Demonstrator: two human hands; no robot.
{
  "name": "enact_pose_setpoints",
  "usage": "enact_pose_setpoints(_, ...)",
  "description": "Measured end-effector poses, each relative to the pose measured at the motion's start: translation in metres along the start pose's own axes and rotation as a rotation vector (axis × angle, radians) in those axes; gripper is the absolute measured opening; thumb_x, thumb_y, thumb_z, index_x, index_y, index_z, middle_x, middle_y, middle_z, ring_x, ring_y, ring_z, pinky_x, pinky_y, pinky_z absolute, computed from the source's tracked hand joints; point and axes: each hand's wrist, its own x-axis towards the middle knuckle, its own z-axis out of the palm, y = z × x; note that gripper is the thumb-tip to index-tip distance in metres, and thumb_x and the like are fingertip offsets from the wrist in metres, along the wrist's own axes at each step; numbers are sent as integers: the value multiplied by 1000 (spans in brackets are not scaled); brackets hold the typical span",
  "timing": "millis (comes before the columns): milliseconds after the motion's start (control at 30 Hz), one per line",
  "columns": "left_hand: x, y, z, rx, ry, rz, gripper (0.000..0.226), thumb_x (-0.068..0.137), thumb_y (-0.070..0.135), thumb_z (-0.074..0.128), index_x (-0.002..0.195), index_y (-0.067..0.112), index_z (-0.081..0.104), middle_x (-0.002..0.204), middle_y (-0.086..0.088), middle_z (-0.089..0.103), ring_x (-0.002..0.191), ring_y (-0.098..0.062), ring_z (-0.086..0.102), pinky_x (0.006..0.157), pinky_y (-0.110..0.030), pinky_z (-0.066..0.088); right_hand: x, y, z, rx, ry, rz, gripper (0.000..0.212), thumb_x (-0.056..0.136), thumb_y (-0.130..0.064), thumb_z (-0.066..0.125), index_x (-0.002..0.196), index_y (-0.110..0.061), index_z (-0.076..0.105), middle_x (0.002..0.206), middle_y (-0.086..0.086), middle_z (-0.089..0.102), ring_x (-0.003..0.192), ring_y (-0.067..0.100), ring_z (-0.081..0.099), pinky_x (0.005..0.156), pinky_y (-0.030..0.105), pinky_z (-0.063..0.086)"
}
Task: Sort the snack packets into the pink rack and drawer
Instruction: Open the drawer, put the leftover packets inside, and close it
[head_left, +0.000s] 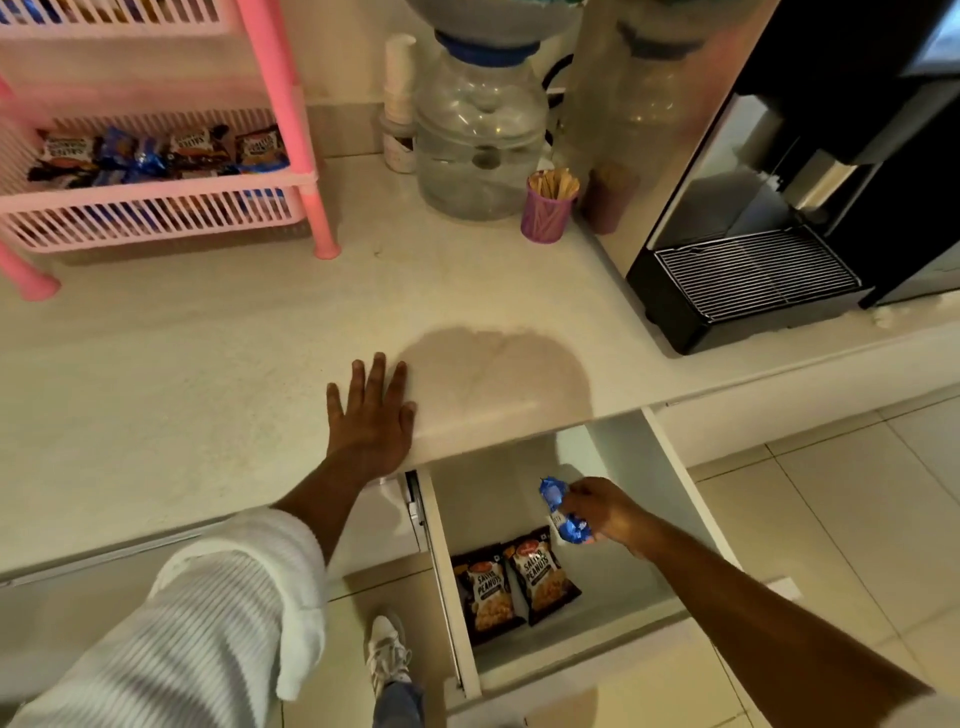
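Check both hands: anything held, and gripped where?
Right hand pinches a blue packet around its middle, above the open drawer. Left hand lies flat on the counter, empty.

Dim, warm indoor light with soft focus and wide-angle bending.

Light falls from above and behind the wearer, casting a rounded head shadow on the counter near its front edge. The open drawer below sits in deeper shade. A soft sheen shows on the steel side of the coffee machine and on the water jug. Detail is smeared throughout; the pink rack at the top left corner is blurred, and straight edges curve toward the frame's borders.
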Motion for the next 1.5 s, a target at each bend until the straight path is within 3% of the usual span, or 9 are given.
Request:
enact_pose_setpoints(100, -2, 1, 1, -13, -6, -17, 61, 99, 52, 10, 155, 33, -8, 164, 4, -14, 151, -23, -16, 119, -56, -6, 18, 24, 5, -96, 29, 142, 14, 85, -16, 67, 90, -3, 66, 84, 15, 64, 72, 26, 64, 62, 31, 53)
enact_pose_setpoints(200, -6, 2, 3, -4, 20, -19, 60, 100, 50, 10, 155, 32, -6, 164, 4, -13, 151, -24, -14, 119, -58, -3, 31, 38, 11, -307, 22, 145, 32, 80, -16, 70, 106, 2, 65, 100, 18, 69, 89, 30, 69, 65, 31, 51)
enact_pose_setpoints(533, -7, 3, 4, 8, 57, 0, 59, 101, 50, 10, 156, 31, -3, 165, 1, -9, 152, -25, -11, 119, -59, -1, 65, 67, 32, -597, 51, 186, 61, 88, -22, 70, 137, 0, 40, 136, 17, 55, 123, 30, 58, 97, 33, 51)
enact_pose_setpoints(833, -7, 3, 4, 12, 32, -5, 59, 100, 51, 7, 155, 32, -7, 165, 3, -12, 151, -24, -15, 120, -57, -4, 72, 77, 41, -667, 47, 227, 67, 91, -17, 67, 144, 1, 30, 143, 19, 48, 129, 33, 53, 100, 37, 50)
enact_pose_setpoints(1067, -7, 3, 3, 35, 15, -3, 60, 99, 51, 6, 155, 33, -9, 164, 1, -13, 151, -25, -15, 119, -58, -2, 69, 81, 40, -650, 67, 173, 48, 90, -12, 62, 132, -1, 41, 132, 19, 57, 119, 32, 59, 94, 36, 51)
enact_pose_setpoints(1200, -8, 4, 2, 32, 11, -6, 59, 100, 50, 7, 155, 34, -8, 164, 2, -14, 151, -24, -15, 119, -59, -1, 62, 78, 35, -618, 97, 81, 39, 92, -12, 59, 128, -1, 47, 128, 18, 60, 115, 31, 61, 89, 35, 51)
enact_pose_setpoints(1400, -18, 14, -2, 36, 7, -22, 60, 101, 46, 15, 156, 27, -1, 165, -3, -9, 152, -28, -11, 120, -59, 2, 32, 67, 17, -483, 70, -42, 52, 91, -21, 67, 139, -12, 48, 134, 11, 58, 112, 25, 62, 86, 28, 52)
enact_pose_setpoints(1500, -35, 35, -4, 4, 2, -52, 60, 100, 38, 31, 153, 14, 15, 163, -16, 7, 150, -37, 4, 118, -59, 14, 10, 63, 3, -373, 4, -162, 38, 89, -21, 72, 124, -14, 59, 123, 9, 64, 102, 22, 64, 87, 32, 53)
